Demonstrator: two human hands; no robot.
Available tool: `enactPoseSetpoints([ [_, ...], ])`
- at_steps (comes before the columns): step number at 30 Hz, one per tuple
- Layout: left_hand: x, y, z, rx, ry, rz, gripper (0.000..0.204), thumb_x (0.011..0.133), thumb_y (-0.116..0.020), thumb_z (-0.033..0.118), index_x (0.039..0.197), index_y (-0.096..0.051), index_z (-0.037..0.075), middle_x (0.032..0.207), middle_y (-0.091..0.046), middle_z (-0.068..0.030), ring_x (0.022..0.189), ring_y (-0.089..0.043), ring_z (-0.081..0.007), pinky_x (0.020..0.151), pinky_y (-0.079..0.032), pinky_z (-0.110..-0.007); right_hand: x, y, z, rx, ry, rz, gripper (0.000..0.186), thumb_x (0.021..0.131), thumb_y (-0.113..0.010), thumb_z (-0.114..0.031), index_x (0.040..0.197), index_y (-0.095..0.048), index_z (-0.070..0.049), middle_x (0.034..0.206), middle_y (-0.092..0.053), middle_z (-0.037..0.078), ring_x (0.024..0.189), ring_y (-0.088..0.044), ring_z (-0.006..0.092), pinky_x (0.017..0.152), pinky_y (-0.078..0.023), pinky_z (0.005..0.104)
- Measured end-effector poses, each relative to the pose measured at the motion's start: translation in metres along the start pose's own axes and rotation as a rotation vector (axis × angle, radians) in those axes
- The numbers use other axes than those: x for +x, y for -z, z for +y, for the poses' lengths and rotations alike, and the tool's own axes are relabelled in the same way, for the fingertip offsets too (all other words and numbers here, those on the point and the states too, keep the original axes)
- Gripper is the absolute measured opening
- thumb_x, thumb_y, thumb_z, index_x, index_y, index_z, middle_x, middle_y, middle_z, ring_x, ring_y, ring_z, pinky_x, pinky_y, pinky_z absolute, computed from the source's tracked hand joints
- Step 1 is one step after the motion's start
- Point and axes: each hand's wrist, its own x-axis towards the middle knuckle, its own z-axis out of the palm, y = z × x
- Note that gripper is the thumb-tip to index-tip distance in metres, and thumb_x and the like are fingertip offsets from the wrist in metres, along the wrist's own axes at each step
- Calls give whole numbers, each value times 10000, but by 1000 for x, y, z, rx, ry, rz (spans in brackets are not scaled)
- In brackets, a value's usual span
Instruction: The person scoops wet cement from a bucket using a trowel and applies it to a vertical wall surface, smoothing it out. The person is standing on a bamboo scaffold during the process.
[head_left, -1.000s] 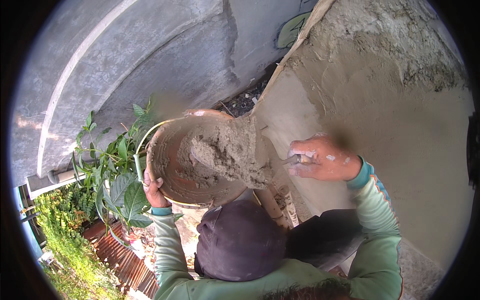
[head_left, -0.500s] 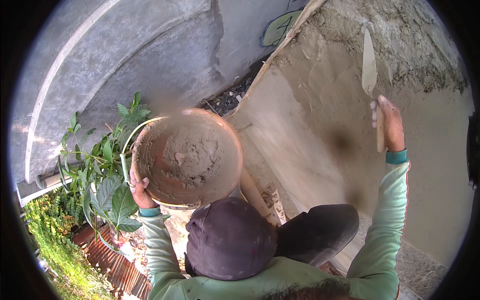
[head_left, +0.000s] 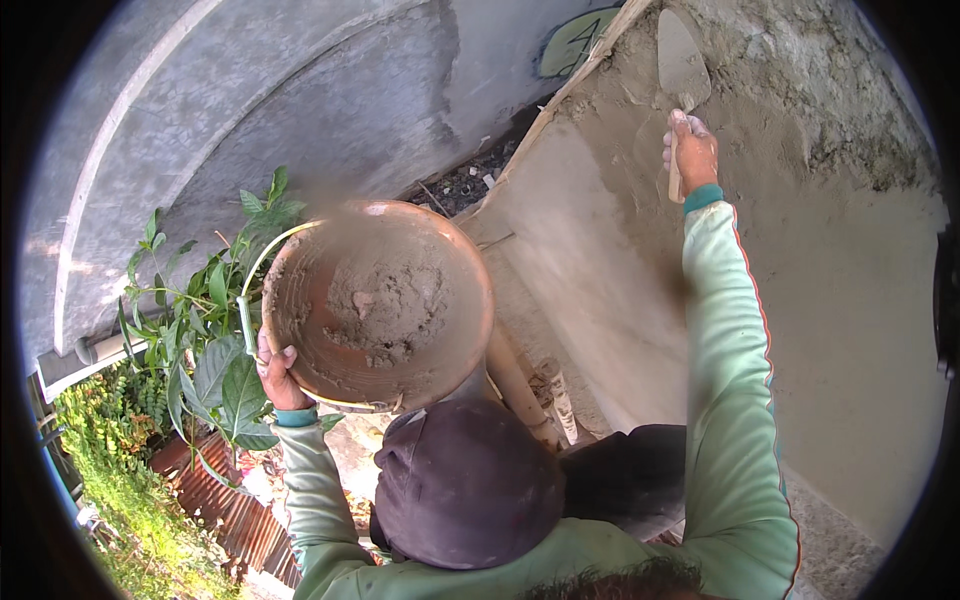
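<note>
My left hand (head_left: 280, 374) is closed on the rim of a round orange-brown bucket (head_left: 484, 300) with a pale handle (head_left: 247, 318). Wet grey mortar (head_left: 390, 305) lies in its bottom and smears its inner wall. Up at the right, my right hand (head_left: 694, 155) grips the wooden handle of a pointed trowel (head_left: 683, 62). The trowel's blade lies over the fresh mortar near the top of the wall (head_left: 850, 300), close to its wooden edge strip. Whether the blade presses on the mortar, I cannot tell.
Leafy green plants (head_left: 215, 370) crowd the bucket's left side. A grey concrete wall (head_left: 330, 130) stands behind. Rusty corrugated sheeting (head_left: 215, 490) lies at the lower left. A wooden strip (head_left: 560, 100) runs along the plastered wall's left edge. Dark smudges blur parts of the view.
My right hand has moved the trowel up and to the left across the wall, and its blade has turned broader to view. My left hand still holds the bucket in nearly the same place.
</note>
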Motion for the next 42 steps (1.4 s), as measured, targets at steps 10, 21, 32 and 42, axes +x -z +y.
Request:
enactPoseSetpoints([
  [10, -4, 3, 0, 37, 12, 68, 737, 772, -564, 127, 1468, -396, -46, 1373, -535, -191, 1227, -537, -298, 1087, -407, -392, -68, 40, 162, -295, 235, 136, 281, 961, -633, -304, 1047, -601, -38, 881, -684, 140, 767, -672, 296, 715, -530, 423],
  [21, 3, 8, -4, 48, -17, 15, 734, 772, -550, 105, 1477, -402, -36, 1408, -526, -180, 1258, -530, -299, 1095, -411, -398, 1, 6, 68, -247, 256, 220, 348, 886, -735, -283, 1099, -643, -24, 980, -728, 154, 878, -702, 324, 797, -536, 409],
  [32, -2, -6, 5, -81, 6, -38, 767, 752, -558, 63, 1495, -393, -29, 1443, -512, -194, 1299, -521, -327, 1132, -402, -425, -87, 99, 23, -1, 48, 75, 318, 950, -674, -323, 1114, -618, -56, 878, -660, 51, 697, -609, 133, 601, -512, 307],
  [42, -33, -151, 35, 359, -133, -254, 749, 668, -539, -30, 1415, -510, -69, 1409, -547, -162, 1335, -479, -245, 1158, -285, -339, -220, 24, -32, -967, 838, -380, 217, 916, -644, -190, 1062, -632, -29, 949, -677, 175, 829, -688, 331, 717, -556, 424],
])
